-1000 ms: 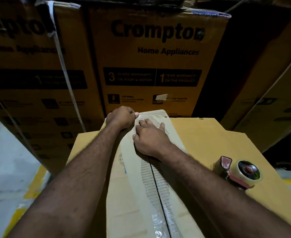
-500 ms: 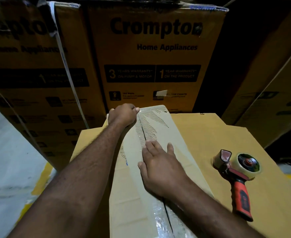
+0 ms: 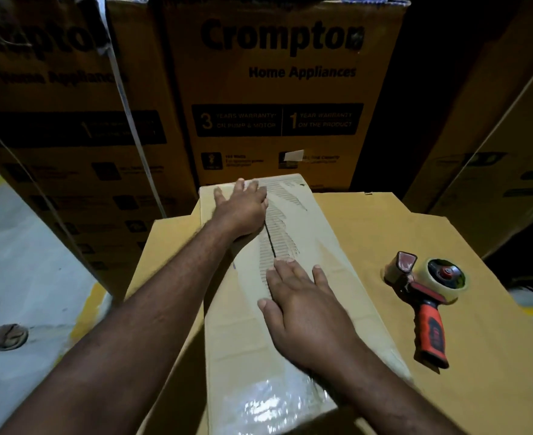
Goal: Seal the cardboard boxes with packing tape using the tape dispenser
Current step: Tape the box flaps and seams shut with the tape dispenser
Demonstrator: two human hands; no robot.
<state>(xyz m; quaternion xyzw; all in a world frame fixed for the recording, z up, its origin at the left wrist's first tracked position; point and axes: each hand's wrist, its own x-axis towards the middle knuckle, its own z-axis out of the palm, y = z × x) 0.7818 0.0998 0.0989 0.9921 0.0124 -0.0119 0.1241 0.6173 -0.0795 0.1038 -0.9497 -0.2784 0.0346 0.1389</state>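
Note:
A pale narrow cardboard box (image 3: 328, 255) lies lengthwise in front of me on a larger brown box (image 3: 447, 356). Clear tape (image 3: 277, 233) runs along its centre seam and shines at the near end. My left hand (image 3: 243, 208) lies flat with straight fingers on the far left of the box top. My right hand (image 3: 299, 306) presses flat on the tape at mid-length, fingers spread. The tape dispenser (image 3: 428, 296), with a red and black handle and a clear roll, lies untouched on the brown box to the right.
Tall printed appliance cartons (image 3: 277, 89) stand close behind and on both sides, one crossed by a white strap (image 3: 123, 98). Grey floor with a yellow line (image 3: 86, 312) lies to the left. A sandalled foot (image 3: 1, 335) shows at the left edge.
My left hand has uncurled from a fist at the far end and now lies flat. My right hand slid back along the taped seam toward me.

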